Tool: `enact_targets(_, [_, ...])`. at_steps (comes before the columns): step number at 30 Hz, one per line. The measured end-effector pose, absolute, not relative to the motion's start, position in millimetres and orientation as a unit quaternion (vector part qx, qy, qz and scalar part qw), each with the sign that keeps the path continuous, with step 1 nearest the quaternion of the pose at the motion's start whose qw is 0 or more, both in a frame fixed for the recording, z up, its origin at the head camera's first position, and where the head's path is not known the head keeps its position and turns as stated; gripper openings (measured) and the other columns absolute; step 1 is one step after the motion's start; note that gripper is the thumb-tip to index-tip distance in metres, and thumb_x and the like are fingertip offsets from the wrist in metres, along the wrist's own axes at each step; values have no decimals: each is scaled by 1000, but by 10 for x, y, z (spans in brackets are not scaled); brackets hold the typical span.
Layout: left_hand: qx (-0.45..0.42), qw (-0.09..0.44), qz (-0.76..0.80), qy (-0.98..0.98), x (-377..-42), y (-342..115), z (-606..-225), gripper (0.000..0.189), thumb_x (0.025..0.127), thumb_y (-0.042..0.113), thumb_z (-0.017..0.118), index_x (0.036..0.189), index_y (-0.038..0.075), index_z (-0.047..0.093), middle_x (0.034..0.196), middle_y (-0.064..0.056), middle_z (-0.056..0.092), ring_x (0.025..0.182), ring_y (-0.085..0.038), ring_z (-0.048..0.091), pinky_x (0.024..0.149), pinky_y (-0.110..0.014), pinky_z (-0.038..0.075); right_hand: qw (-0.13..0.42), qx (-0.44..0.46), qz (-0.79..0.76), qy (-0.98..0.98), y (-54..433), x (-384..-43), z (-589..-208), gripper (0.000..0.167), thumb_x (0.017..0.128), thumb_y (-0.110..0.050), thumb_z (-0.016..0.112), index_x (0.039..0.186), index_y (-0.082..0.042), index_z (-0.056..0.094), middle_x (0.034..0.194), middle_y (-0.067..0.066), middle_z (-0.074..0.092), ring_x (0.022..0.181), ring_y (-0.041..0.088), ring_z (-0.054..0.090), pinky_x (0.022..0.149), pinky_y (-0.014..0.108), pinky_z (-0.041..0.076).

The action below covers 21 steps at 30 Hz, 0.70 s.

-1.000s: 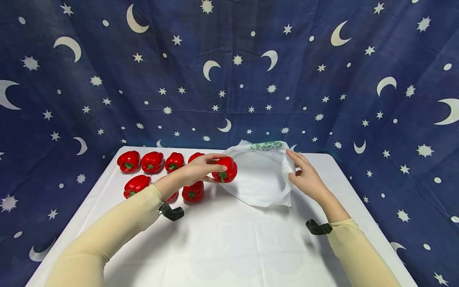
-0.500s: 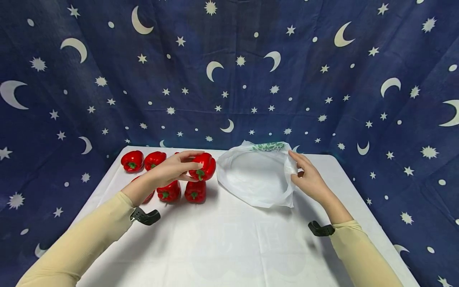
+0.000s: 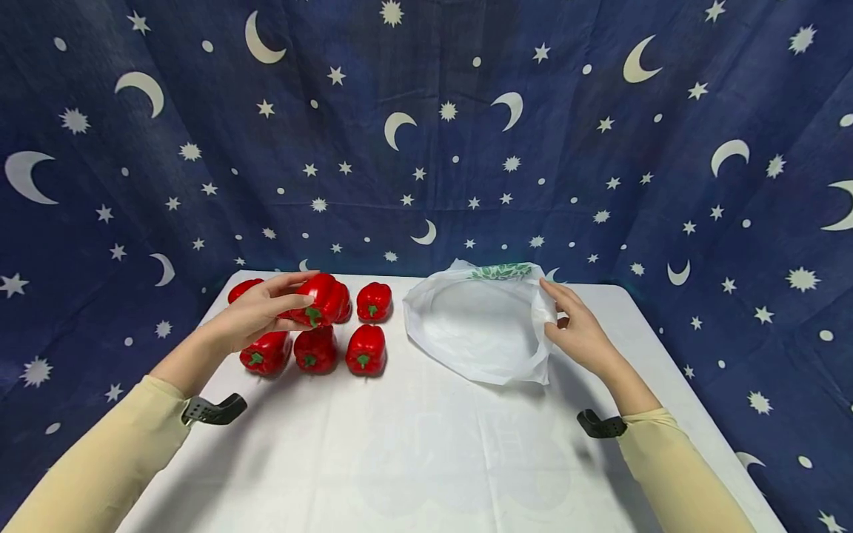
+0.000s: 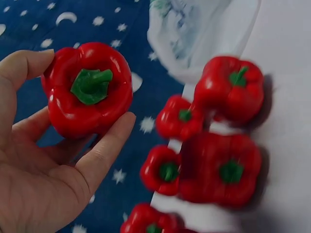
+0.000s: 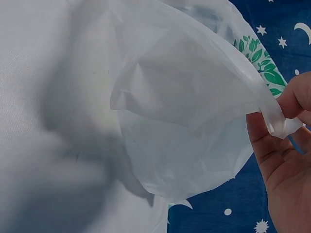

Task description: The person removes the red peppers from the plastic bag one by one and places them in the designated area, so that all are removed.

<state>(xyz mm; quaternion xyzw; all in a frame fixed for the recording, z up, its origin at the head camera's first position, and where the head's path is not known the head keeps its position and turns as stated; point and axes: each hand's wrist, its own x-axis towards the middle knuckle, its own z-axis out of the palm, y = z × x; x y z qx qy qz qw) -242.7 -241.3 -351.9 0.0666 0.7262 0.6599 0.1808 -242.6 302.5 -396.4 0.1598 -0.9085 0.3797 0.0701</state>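
Note:
My left hand [image 3: 256, 309] grips a red bell pepper [image 3: 323, 295] from its left side, thumb and fingers spread around it. The pepper overlaps the back row of peppers in the head view. Its green stem [image 4: 92, 83] faces the camera in the left wrist view. A white plastic bag [image 3: 416, 326] with a green leaf print lies to the right, its mouth spread wide. At the bag's right edge, my right hand [image 3: 580, 333] pinches the rim [image 5: 269, 109] between thumb and fingers.
Three red peppers stand in a front row, including the rightmost pepper [image 3: 366, 349]. Behind them is a back row, partly hidden by my left hand, with one pepper [image 3: 375, 302] at its right end. A starry blue cloth [image 3: 426, 133] hangs behind the white table [image 3: 400, 459].
My left hand has moved left with the pepper, from beside the bag's mouth to over the rows of peppers. My right hand stays at the bag's rim.

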Motion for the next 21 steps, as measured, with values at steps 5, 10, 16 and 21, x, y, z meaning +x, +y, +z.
enact_targets(5, [72,157,656,734,-2379,-2729,-3487,69,103,22,64,162,11,28,146,-13,42,111,-21,67,91,-35,57,71,163,382,-907,3040,-2429,-3965,79,91,8,57,162,-13,31,162,13,32,111,28,48,75,18,47])
enact_targets(10, [41,130,665,734,-2335,-3044,-3501,66,105,23,60,162,14,28,143,-7,39,107,-15,66,89,-31,58,67,160,377,-910,3037,-2416,-3960,78,91,7,56,162,-12,30,162,13,31,110,27,48,76,17,46])
enact_targets(16, [16,104,683,722,-2314,-3390,-3614,63,107,25,55,163,15,26,135,1,44,103,-8,66,85,-30,59,64,157,376,-911,3029,-2411,-3961,77,92,6,56,162,-12,30,161,13,31,108,26,47,75,16,46])
enact_targets(21, [21,98,687,720,-2295,-3600,-3733,59,109,23,51,161,14,26,132,6,46,102,-8,66,85,-29,59,67,161,380,-908,3030,-2405,-3964,78,91,8,56,162,-13,30,162,13,31,109,27,48,76,14,46])
